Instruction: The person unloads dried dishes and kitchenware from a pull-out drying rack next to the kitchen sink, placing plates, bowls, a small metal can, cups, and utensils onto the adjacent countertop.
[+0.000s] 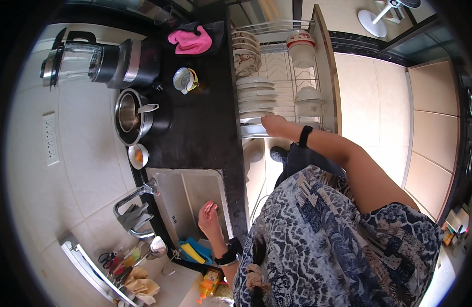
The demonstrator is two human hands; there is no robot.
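My right hand [273, 126], with a black band on its wrist, is over the near end of a pulled-out dish drawer. Its fingertips are at the edge of the nearest of several white plates [257, 103] standing in a wire rack. Whether they grip a plate is hidden. My left hand [208, 218] hangs over the stainless steel sink [189, 199], holding nothing, its fingers loosely bent and apart. Patterned plates [246, 61] stand farther back in the drawer. White bowls [309, 101] and a red-rimmed bowl [300, 37] sit along the drawer's wooden front [328, 69].
The black countertop [201, 126] holds a blender [124, 63], a steel pot [145, 126], a small bowl [138, 156], cups [185, 80] and a pink cloth [191, 39]. By the sink are a faucet [124, 203], a yellow sponge [193, 253] and an orange bottle [209, 283].
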